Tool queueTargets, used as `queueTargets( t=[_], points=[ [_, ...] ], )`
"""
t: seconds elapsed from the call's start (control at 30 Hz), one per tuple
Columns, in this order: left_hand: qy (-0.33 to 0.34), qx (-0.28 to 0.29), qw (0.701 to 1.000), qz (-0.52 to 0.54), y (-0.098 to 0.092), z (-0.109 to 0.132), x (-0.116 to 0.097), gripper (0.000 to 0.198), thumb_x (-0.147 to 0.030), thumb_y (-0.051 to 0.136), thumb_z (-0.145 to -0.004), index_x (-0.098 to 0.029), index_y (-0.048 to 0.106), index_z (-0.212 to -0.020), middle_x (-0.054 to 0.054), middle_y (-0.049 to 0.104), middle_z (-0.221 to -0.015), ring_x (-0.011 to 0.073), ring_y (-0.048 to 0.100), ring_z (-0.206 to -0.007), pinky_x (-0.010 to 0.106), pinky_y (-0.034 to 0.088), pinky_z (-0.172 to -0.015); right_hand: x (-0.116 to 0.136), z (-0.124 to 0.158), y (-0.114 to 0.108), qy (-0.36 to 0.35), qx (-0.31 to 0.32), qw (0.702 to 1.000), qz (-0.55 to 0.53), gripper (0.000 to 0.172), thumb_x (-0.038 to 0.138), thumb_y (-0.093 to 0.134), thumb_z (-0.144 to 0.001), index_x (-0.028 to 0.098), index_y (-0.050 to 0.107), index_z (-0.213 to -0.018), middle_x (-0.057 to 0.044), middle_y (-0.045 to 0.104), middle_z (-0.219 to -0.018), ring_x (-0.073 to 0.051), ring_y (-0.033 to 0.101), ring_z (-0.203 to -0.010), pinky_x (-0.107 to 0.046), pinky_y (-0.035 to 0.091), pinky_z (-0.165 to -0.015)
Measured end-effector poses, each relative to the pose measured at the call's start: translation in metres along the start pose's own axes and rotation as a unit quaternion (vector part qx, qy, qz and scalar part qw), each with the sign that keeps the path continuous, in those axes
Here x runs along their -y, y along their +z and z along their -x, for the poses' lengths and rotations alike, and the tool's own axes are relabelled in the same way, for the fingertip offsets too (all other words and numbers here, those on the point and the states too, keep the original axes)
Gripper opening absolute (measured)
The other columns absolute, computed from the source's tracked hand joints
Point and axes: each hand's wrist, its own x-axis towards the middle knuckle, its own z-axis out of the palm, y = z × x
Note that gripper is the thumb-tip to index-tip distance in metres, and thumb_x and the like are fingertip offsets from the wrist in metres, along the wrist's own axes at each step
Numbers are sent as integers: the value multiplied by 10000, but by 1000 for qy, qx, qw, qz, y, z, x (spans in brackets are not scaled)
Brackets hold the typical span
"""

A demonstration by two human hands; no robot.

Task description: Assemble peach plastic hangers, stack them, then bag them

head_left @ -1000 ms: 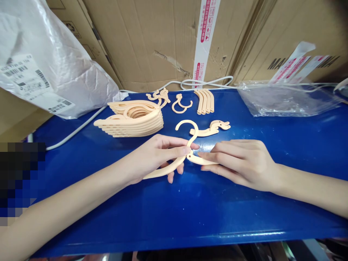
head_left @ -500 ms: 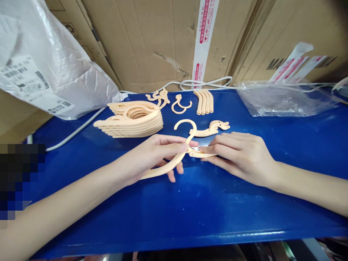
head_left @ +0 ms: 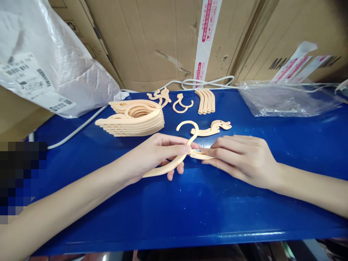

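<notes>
Between my hands is a cream plastic clothes hanger (head_left: 174, 165), its hook curving up and to the left. My left hand (head_left: 160, 152) pinches it just below the hook, thumb in front, while its lower fingers hang loose beneath. One curved arm of the hanger runs down to the left under my palm. With fingers pressed together, my right hand (head_left: 239, 159) grips a short hanger arm (head_left: 199, 155) that meets the hook piece at a joint. Most of that arm is hidden by the fingers. Just behind lie a few wavy cream hanger pieces (head_left: 210, 129).
At the back left rests a stack of cream hangers (head_left: 136, 121). Loose hooks (head_left: 182, 105) and several curved arms (head_left: 206, 101) lie along the back. A clear plastic bag (head_left: 282, 101), a white cable (head_left: 78, 130), a silver parcel (head_left: 59, 65) and cardboard boxes (head_left: 152, 36) border the blue table (head_left: 174, 217).
The view has shifted slightly. The hanger stays between both hands, and the right hand's fingers have closed a little further over the short arm, covering more of it.
</notes>
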Motion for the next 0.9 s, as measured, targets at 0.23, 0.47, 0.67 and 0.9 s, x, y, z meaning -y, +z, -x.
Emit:
queueTargets(
  t=[0.23,0.47,0.67,0.9],
  points=[
    [1,-6,1000,-11,0,-1,0,275,-282,582,-929,-155,699,-1142,-5,623,-550,74,515,-422,162,394,-441,1,0,0,-12,-2,1000,1,180,311,538,-965,179,657,-933,16,653,-743,-94,551,-604,-236,409,-564],
    [10,8,1000,17,0,-1,1,319,-284,597,-934,-167,671,-1222,-19,599,-535,66,516,-442,155,405,-460,2,-3,-2,-18,-19,1000,12,198,332,523,-975,182,634,-910,46,577,-648,-76,508,-534,-222,383,-527],
    [6,7,1000,10,0,-1,0,338,-282,578,-952,-156,648,-1258,-18,599,-536,54,507,-431,135,373,-438,3,-2,-2,-26,-22,999,36,188,339,545,-962,184,630,-898,53,554,-621,-84,495,-513,-232,373,-500],
    [15,1,1000,-14,1,-1,1,343,-289,569,-958,-161,640,-1268,-17,612,-558,48,512,-430,138,380,-455,5,-2,-3,-32,-26,997,60,185,345,546,-960,191,617,-887,63,539,-601,-81,490,-494,-233,370,-481]
  ],
)
